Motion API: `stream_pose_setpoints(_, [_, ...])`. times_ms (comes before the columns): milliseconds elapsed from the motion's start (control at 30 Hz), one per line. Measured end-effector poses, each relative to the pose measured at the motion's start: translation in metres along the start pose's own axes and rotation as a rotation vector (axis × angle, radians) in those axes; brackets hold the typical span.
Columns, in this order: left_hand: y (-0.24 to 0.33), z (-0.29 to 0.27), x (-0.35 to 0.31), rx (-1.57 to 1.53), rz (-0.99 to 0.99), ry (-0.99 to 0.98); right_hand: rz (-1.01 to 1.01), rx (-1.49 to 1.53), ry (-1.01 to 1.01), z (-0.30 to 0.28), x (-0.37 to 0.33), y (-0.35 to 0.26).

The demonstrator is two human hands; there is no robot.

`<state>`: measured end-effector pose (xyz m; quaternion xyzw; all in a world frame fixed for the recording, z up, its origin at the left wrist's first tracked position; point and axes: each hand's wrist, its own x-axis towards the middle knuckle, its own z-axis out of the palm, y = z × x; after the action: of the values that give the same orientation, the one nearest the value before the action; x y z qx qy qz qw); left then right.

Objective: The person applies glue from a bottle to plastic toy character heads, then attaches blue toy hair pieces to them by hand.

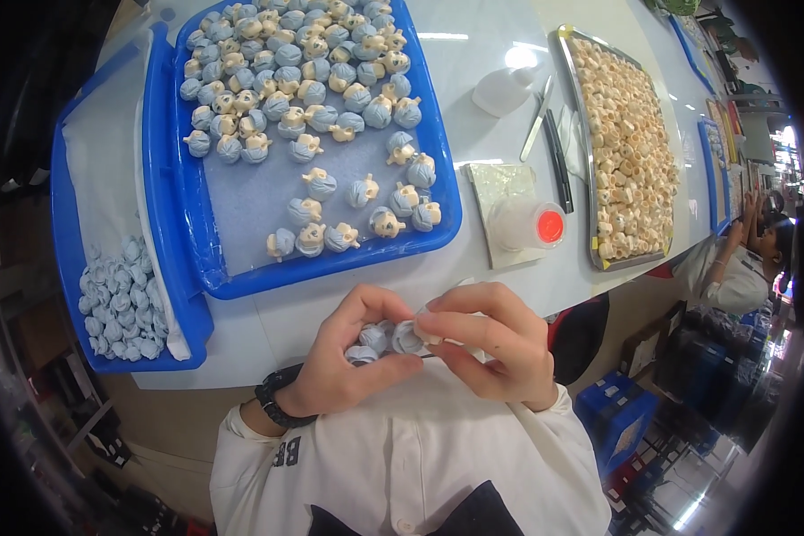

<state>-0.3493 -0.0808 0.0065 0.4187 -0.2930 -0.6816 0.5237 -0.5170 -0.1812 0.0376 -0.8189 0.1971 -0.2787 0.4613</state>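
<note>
My left hand, with a black watch on its wrist, is curled around several small blue-grey doll hair pieces. One hair piece sticks out toward my right hand. Between the thumb and fingertips of that hand is a small cream doll head piece, held against the hair piece and partly hidden by the fingers. Beyond my hands, a large blue tray carries many doll heads with cream faces and blue-grey hair. Loose hair pieces lie heaped in a narrower blue tray at the left.
A metal tray of cream pieces stands at the right. Between the trays are a white bottle, tweezers, a black pen-like tool and a red-topped jar on a pale pad. Another person sits far right.
</note>
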Motion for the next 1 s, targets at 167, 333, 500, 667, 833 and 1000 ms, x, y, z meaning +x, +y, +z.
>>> stream_pose_setpoints(167, [0.000, -0.002, -0.001, 0.079, 0.042, 0.044, 0.004, 0.036, -0.001, 0.001, 0.001, -0.001])
stream_pose_setpoints(333, [0.005, -0.002, -0.005, -0.019, 0.037, 0.032, 0.032, -0.023, 0.002, 0.004, 0.000, 0.000])
stream_pose_setpoints(500, [0.004, -0.001, -0.002, 0.006, 0.005, 0.060, -0.012, -0.059, 0.034, 0.005, 0.001, 0.004])
stream_pose_setpoints(667, [0.002, -0.013, -0.004, -0.245, -0.132, -0.014, -0.081, -0.198, 0.262, -0.019, -0.005, -0.002])
stream_pose_setpoints(833, [-0.015, -0.012, 0.004, -0.819, -0.280, -0.177, 0.067, -0.586, 0.587, -0.053, -0.005, 0.013])
stream_pose_setpoints(1000, [-0.011, -0.004, 0.004, -0.833, -0.342, 0.036, 0.039, -0.800, 0.372, -0.064, 0.002, 0.020])
